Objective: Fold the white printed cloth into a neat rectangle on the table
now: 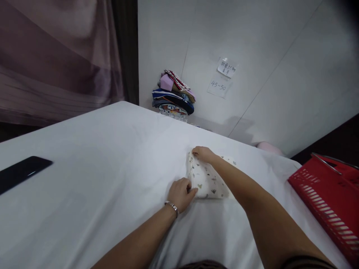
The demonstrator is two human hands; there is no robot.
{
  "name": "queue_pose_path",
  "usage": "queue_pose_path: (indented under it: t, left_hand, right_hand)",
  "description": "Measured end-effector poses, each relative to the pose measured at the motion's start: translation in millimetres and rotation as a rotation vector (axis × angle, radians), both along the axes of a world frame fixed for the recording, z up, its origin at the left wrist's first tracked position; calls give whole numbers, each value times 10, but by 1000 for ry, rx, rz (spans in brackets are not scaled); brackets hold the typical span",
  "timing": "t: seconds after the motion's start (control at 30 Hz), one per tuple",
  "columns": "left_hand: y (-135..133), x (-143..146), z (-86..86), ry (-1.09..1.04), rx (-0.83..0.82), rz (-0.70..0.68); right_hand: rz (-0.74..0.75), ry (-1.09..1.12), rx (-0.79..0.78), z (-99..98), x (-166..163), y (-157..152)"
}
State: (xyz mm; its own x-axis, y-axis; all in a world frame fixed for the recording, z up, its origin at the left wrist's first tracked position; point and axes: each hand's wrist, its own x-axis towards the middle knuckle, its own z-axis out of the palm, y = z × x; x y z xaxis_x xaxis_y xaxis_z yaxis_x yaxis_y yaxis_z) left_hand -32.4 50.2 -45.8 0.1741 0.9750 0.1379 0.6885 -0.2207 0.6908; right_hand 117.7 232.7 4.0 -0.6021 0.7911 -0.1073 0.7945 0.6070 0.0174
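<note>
A white cloth (207, 183) with a small print of dark and olive figures lies folded on the white-covered table (112, 168). My left hand (181, 192), with a silver bracelet at the wrist, pinches the cloth's near left corner between thumb and fingers. At the far left corner, the fingertips of my right hand (203, 154) are closed on the same edge. The left edge runs between both hands and looks layered. My right forearm crosses over the cloth and hides part of its right side.
A dark phone-like slab (25, 172) lies at the table's left. Folded clothes (174, 93) are stacked beyond the far edge, against a wall (252, 45) with paper notes (218, 86). A red plastic basket (333, 194) stands on the right. Pink curtains (61, 56) hang at the left.
</note>
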Motion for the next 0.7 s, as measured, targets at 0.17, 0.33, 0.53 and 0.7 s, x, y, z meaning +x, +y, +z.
queue_pose_path:
  t: [0.17, 0.33, 0.53, 0.7]
  left_hand:
    - [-8, -7, 10, 0, 2, 1]
    - [-4, -5, -4, 3, 11, 0]
    - [-2, 1, -13, 31, 16, -8]
    - [-1, 9, -8, 53, 20, -8]
  right_hand:
    - [68, -104, 33, -6, 24, 34]
    - [92, -97, 84, 53, 21, 30]
    - [53, -67, 96, 75, -38, 17]
    - [6, -69, 56, 24, -98, 20]
